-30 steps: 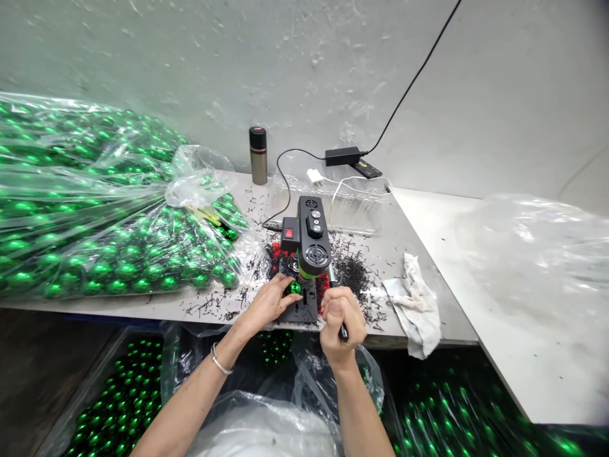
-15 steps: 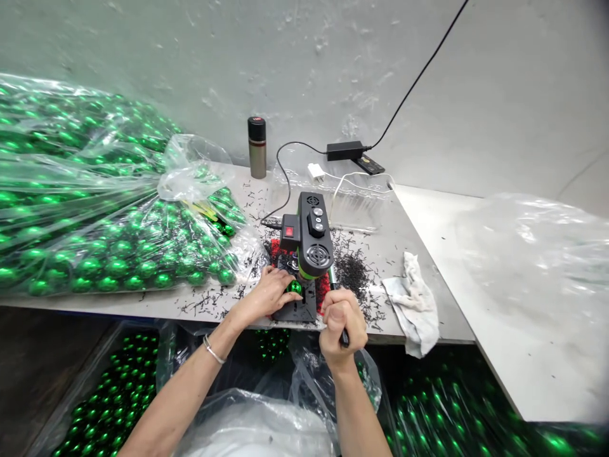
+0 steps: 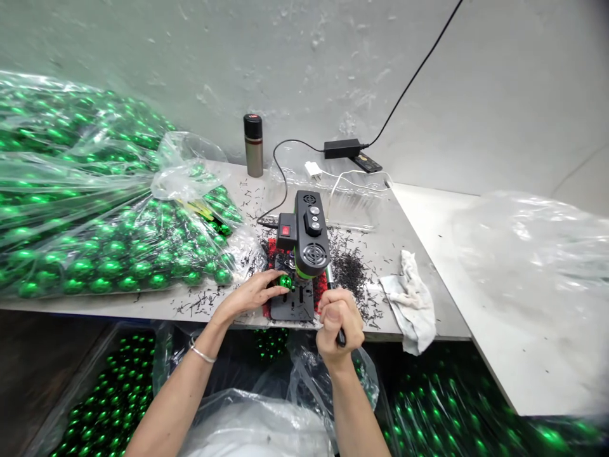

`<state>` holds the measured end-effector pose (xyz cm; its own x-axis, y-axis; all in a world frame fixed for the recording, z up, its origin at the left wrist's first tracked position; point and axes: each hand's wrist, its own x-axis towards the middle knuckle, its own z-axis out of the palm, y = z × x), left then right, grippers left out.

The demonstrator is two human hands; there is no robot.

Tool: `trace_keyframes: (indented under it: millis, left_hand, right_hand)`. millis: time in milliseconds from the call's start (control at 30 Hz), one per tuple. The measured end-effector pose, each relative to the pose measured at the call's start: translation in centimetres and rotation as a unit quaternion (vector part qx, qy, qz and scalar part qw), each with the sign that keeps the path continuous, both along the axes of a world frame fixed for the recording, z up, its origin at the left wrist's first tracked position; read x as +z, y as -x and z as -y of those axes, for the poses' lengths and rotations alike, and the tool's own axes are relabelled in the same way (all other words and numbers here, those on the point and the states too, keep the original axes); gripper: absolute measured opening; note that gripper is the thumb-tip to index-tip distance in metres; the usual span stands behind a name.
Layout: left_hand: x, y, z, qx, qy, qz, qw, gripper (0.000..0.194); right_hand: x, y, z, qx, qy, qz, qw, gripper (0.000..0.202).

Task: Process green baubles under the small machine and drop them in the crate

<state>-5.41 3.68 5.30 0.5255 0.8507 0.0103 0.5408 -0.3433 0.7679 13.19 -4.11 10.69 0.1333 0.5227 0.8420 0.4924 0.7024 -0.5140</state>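
Between the thumb and fingers of my left hand [image 3: 259,289] is a shiny green ball ornament [image 3: 285,282], just left of the head of a small black press machine [image 3: 311,231]. A dark mark shows on the ball's top. Below the machine's head lies its slotted black base plate [image 3: 295,308]. My right hand [image 3: 340,324] is wrapped round the black-gripped lever handle [image 3: 341,338] at the machine's right side. A red mat [image 3: 321,289] sticks out from under the base.
A clear bag of green balls [image 3: 95,254] covers the table's left. Black scraps [image 3: 349,270] litter the tabletop. A white cloth [image 3: 410,304] hangs over the front edge. Behind stand a flask [image 3: 254,146] and a power adapter [image 3: 342,148]. More green balls [image 3: 109,393] fill bags below.
My left hand has drawn the green ball leftward, out from beneath the machine's head. My right hand keeps its hold on the lever handle. The whole view has shifted slightly.
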Motion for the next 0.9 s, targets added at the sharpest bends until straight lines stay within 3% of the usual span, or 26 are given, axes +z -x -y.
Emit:
trace_keyframes:
  millis: [133,267,400,533,667,800,900]
  left_hand:
    - [0.0,0.0,0.3,-0.003,-0.041,-0.02,0.999,0.044]
    - [0.7,-0.8,0.6,-0.002,-0.117,-0.102,0.988,0.039]
    - [1.9,-1.9,0.6,-0.025,-0.12,-0.167,0.978,0.035]
    - [2.3,-2.6,0.3,-0.024,-0.112,-0.149,0.982,0.026]
    - [1.2,-2.5,0.5,0.02,-0.09,-0.065,0.994,0.03]
    - [-1.0,-2.6,1.7,0.122,-0.085,0.007,0.989,0.032]
    - [-2.5,-2.9,2.6,0.165,-0.091,0.024,0.982,0.032]
  right_hand:
    - [0.1,0.0,0.0,0.001,0.0,-0.001,1.0,0.029]
    - [0.1,-0.1,0.0,0.007,-0.001,0.006,1.0,0.028]
    - [0.1,-0.1,0.0,0.005,-0.002,0.011,1.0,0.027]
    - [0.1,-0.1,-0.1,0.001,-0.006,0.018,1.0,0.027]
    - [0.0,-0.1,-0.1,0.007,-0.002,0.011,1.0,0.026]
    - [-0.1,-0.1,0.0,0.01,-0.001,0.006,1.0,0.026]
    - [-0.3,-0.2,0.0,0.01,-0.001,0.01,1.0,0.026]
